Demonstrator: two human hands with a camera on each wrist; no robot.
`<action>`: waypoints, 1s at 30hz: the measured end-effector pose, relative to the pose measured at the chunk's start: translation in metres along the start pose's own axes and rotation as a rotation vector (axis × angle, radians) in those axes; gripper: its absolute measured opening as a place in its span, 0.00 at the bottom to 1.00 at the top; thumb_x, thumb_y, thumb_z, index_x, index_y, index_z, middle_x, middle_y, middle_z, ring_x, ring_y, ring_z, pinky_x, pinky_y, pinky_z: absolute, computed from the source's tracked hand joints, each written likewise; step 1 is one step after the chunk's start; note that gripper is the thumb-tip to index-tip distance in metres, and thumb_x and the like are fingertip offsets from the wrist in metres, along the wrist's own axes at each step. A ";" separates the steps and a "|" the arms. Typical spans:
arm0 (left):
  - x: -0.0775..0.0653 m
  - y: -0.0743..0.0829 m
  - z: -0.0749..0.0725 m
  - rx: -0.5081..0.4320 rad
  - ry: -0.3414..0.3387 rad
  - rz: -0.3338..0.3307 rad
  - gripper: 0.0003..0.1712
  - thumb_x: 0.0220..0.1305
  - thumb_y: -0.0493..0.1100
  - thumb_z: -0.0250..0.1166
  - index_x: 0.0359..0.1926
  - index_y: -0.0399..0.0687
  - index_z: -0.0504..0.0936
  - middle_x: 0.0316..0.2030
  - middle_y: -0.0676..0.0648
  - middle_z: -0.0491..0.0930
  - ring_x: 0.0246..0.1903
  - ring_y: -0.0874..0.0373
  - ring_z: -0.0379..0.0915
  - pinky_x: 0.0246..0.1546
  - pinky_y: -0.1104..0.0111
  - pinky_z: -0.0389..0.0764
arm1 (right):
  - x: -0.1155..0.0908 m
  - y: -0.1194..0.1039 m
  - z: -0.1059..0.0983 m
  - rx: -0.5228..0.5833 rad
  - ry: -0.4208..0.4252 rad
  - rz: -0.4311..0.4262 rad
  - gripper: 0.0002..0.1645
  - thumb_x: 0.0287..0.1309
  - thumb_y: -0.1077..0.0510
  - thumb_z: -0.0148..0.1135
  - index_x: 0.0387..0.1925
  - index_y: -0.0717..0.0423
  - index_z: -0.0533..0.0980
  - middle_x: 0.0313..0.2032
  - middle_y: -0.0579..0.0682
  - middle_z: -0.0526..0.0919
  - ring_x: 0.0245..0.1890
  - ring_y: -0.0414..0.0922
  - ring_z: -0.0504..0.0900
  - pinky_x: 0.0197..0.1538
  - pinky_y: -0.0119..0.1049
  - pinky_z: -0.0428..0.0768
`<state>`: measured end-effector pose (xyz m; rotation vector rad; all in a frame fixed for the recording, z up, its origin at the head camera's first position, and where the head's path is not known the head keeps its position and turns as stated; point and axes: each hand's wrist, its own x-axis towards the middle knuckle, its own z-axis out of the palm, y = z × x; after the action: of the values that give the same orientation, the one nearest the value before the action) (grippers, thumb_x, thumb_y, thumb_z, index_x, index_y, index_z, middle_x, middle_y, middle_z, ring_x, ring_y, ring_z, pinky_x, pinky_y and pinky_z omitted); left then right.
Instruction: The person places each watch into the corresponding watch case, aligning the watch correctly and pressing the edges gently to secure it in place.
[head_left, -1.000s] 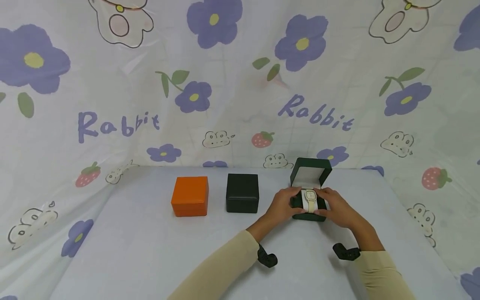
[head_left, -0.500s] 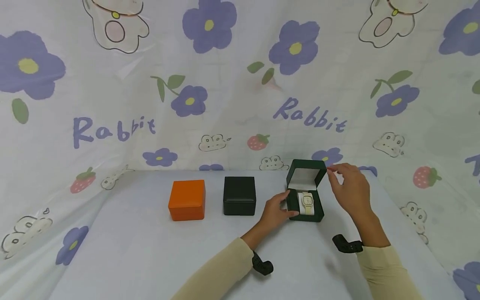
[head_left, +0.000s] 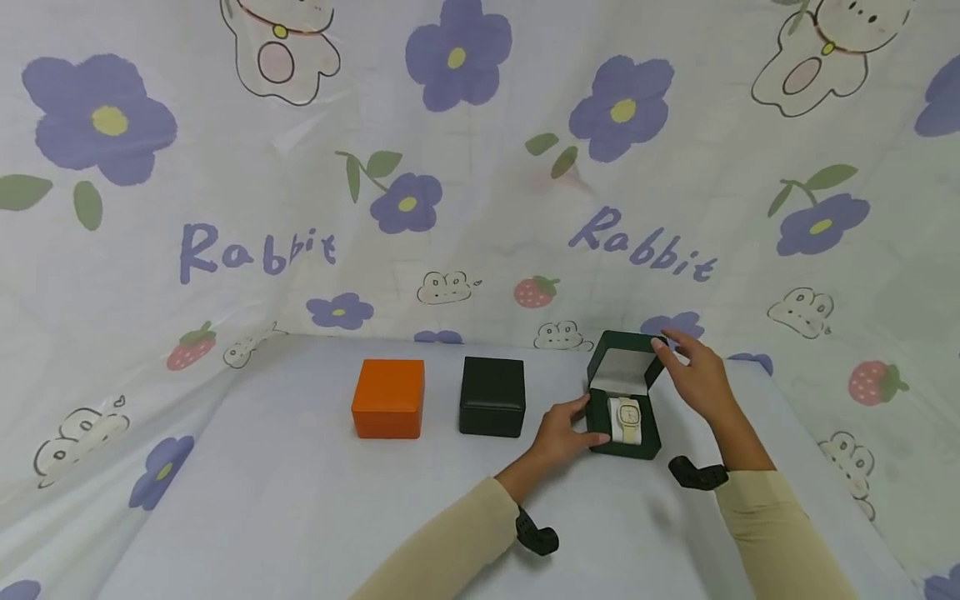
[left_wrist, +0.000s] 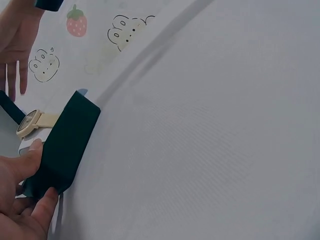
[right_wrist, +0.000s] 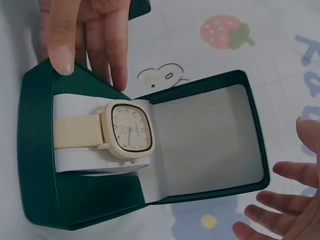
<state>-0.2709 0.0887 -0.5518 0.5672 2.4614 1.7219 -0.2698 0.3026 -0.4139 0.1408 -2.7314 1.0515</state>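
Note:
A dark green watch box (head_left: 651,435) stands with its lid (right_wrist: 210,142) raised, showing a pale lining. Inside, a cream wristwatch (right_wrist: 131,129) with a square dial is wrapped round a white cushion (right_wrist: 77,107). My left hand (head_left: 558,435) grips the box's left side, thumb on the front rim and fingers along the wall in the left wrist view. At the lid's upper right corner is my right hand (head_left: 699,379). Its fingers (right_wrist: 292,172) are spread beside the lid's edge in the right wrist view, holding nothing.
To the left on the white tabletop (head_left: 300,517) stand a black box (head_left: 492,396) and an orange box (head_left: 388,398), both closed. A white curtain (head_left: 480,175) printed with flowers and rabbits hangs behind the table.
The right hand has left the cushion and box front, moving up to the lid's right corner. The left hand has stayed on the box's left side. The head view has shifted slightly.

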 end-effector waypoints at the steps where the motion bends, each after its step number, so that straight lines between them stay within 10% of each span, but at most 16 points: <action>1: 0.000 0.000 0.001 -0.001 -0.001 -0.002 0.46 0.57 0.44 0.78 0.73 0.38 0.68 0.69 0.43 0.70 0.69 0.54 0.67 0.67 0.69 0.69 | 0.001 0.001 0.001 0.003 -0.014 0.004 0.38 0.78 0.42 0.47 0.73 0.67 0.63 0.70 0.72 0.64 0.68 0.72 0.65 0.63 0.70 0.69; 30: 0.000 -0.002 0.002 -0.028 -0.025 -0.004 0.45 0.59 0.42 0.77 0.73 0.37 0.66 0.70 0.42 0.69 0.68 0.54 0.67 0.67 0.69 0.70 | -0.013 0.018 0.019 0.089 -0.016 0.001 0.33 0.73 0.48 0.60 0.64 0.69 0.63 0.66 0.74 0.67 0.68 0.71 0.66 0.64 0.65 0.71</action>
<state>-0.2712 0.0900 -0.5546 0.5764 2.4160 1.7345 -0.2632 0.3038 -0.4422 0.1627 -2.6999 1.1779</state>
